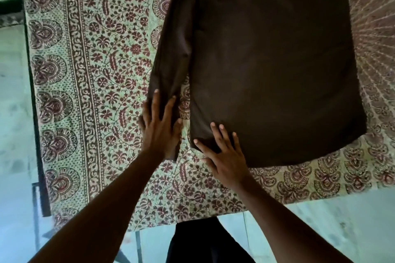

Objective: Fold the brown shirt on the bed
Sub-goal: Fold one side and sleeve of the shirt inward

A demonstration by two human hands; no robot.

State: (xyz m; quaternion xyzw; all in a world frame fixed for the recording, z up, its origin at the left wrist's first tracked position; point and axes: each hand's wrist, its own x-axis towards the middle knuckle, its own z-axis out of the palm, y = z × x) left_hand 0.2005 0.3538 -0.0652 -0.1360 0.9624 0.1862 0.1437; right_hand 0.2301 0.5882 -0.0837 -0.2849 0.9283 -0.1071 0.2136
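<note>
Brown shirt (273,70) is being smoothed flat on the bed (102,70); left hand (160,126) and right hand (226,156) are pressed down, fingers spread. Sleeve fold-in is judged due next.

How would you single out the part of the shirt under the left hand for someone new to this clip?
On the floral printed bedspread lies a brown shirt. Its long sleeve runs down the body's left side, ending under the flat left hand. A strip of bedspread separates it from the body, where the right hand rests.
</note>
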